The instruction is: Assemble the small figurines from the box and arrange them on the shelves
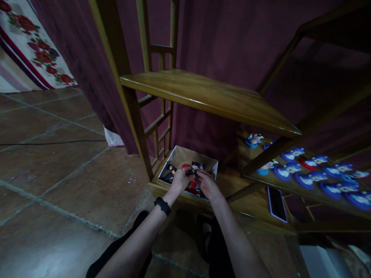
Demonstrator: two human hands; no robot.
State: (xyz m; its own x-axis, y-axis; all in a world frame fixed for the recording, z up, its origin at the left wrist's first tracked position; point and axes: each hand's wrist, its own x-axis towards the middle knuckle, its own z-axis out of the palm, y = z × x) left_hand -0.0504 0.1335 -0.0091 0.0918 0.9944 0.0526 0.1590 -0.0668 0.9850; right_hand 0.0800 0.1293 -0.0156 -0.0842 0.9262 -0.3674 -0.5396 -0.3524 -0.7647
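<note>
Between both my hands is a small black-haired figurine (194,167) with a pale face and dark clothing. My left hand (182,178), with a black band on its wrist, closes its fingers on the figurine's left side. From the other side my right hand (206,183) grips it too. Both hands are over an open white cardboard box (177,154) on the bottom board of a wooden shelf. Inside the box lie more figurines, among them a black one (171,172) at the left and a red and black one (193,188) below my hands.
A wooden shelf board (203,92) spans above the box. To the right, several blue-based figurines (286,170) stand in rows on another board. A phone (276,204) lies on the lower board. Tiled floor (72,170) and a purple curtain (78,58) are at the left.
</note>
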